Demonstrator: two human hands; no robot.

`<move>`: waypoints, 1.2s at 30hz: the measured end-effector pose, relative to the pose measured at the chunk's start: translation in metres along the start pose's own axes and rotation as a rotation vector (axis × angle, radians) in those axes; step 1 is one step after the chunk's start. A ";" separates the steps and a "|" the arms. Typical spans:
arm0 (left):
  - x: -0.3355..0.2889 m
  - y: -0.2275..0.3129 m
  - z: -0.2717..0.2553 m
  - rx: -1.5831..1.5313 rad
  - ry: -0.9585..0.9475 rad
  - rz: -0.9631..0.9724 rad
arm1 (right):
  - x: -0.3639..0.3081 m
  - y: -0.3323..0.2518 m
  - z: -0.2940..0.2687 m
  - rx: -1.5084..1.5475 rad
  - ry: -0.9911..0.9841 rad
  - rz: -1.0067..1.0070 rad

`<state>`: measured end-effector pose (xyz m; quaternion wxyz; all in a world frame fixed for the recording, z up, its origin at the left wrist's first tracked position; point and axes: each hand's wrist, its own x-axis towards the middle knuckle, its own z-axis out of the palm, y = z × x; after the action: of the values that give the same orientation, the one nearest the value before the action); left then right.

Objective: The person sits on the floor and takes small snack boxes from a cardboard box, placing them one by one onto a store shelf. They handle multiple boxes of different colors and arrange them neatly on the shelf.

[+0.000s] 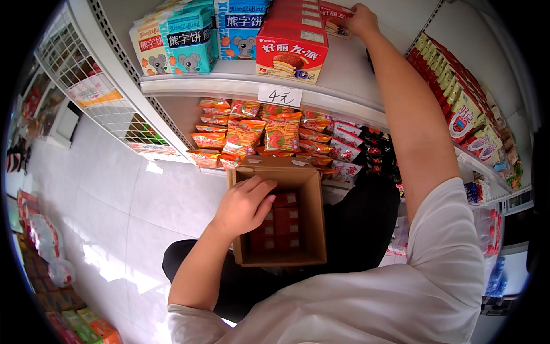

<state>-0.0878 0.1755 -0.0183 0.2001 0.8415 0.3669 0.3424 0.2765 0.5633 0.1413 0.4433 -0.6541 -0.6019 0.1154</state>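
Observation:
At the top, my right hand point(362, 22) reaches onto the shelf, closed on the end of a red snack-cake box point(337, 20) with a pie picture. That box is beside a row of similar red boxes point(291, 54) on the shelf. My left hand point(246, 205) is bent over the left side of an open cardboard carton point(312, 221), fingers curled together over its opening. Inside the carton, smaller red boxes point(286, 215) lie in rows. The carton rests on my lap, against black trousers. Part of its left wall is hidden by my hand.
Blue and teal biscuit bags point(189, 43) stand left of the red boxes. A white shelf edge point(229, 86) carries a price card point(279, 96). Orange snack bags point(246, 135) fill the shelf below. A wire rack point(97, 92) stands left; more packets point(458, 109) line a right-hand shelf.

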 end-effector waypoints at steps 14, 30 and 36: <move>-0.004 -0.008 0.028 -0.021 -0.039 -0.049 | -0.104 -0.062 -0.070 0.047 0.258 -0.430; -0.040 -0.060 0.227 0.460 -1.047 -0.549 | -0.368 0.089 -0.007 0.194 -0.711 -0.341; -0.032 -0.098 0.330 0.369 -1.096 -0.378 | -0.361 0.113 -0.002 0.107 -0.691 -0.424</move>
<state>0.0874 0.1868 -0.3158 0.2681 0.8364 0.4068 -0.2513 0.2654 0.2543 -0.0768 0.2623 -0.4141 -0.8301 0.2658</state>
